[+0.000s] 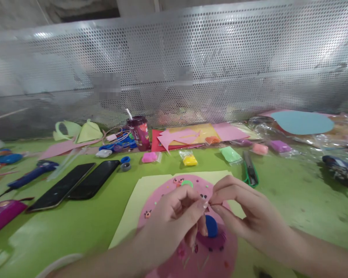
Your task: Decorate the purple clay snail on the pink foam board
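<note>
Over a round pink paper disc (162,204) my two hands meet, fingertips almost touching. My left hand (179,218) pinches a tiny piece, too small to name, between thumb and curled fingers. From the other side my right hand (243,210) closes thumb and forefinger at the same spot; what it grips is hidden. Under the fingers lies a blue round piece (211,226). Small clay figures with eyes (147,214) and a green ring (187,183) decorate the disc, which rests on a pale yellow sheet (130,216).
Two black phones (94,179) lie at left beside a blue-handled glue gun (31,175). Behind the sheet are bagged clay lumps, yellow (190,160) and green (231,154), and a green cutter (251,170). A lidded cup (139,133) stands before a perforated metal panel (174,69).
</note>
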A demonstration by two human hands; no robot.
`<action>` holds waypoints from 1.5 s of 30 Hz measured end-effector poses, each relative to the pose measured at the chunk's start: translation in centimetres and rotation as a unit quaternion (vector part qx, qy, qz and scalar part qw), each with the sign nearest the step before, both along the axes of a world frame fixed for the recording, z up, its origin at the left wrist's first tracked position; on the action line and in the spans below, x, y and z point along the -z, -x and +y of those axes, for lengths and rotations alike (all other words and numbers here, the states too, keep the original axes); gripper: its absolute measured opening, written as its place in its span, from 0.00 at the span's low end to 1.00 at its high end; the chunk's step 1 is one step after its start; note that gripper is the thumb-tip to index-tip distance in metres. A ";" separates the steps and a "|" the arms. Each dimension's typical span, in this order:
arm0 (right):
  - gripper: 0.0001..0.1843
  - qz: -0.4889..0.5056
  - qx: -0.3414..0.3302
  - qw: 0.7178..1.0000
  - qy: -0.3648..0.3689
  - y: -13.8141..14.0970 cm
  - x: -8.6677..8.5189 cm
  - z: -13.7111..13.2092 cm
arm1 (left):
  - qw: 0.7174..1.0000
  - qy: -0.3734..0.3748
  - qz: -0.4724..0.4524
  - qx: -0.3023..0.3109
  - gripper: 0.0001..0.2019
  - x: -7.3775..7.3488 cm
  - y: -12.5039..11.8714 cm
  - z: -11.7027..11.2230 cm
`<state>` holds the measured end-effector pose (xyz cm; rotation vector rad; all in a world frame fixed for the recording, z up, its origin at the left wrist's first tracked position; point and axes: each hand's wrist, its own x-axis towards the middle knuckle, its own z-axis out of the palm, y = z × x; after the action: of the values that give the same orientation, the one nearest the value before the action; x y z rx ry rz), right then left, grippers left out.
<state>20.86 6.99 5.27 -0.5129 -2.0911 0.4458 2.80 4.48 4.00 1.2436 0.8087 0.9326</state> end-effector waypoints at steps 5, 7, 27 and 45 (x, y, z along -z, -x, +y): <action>0.08 0.000 0.005 1.000 -0.006 0.2 0.0 0.1 | 1.000 0.003 0.001 0.006 0.10 0.1 0.0 0.0; 0.09 0.000 0.007 1.000 -0.014 0.4 0.0 0.1 | 1.000 0.001 0.003 0.001 0.10 0.1 0.1 0.1; 0.10 -0.017 -0.013 1.000 -0.020 0.2 0.3 0.4 | 0.999 0.019 -0.036 -0.010 0.11 0.2 0.2 0.2; 0.11 -0.377 -0.067 0.922 -0.056 -4.8 1.6 3.5 | 0.991 -0.022 0.098 -0.084 0.06 -0.7 0.0 0.5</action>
<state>25.66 10.49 3.62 -0.5236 -2.8885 0.2100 2.79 5.02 4.71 1.3354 1.0668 0.9763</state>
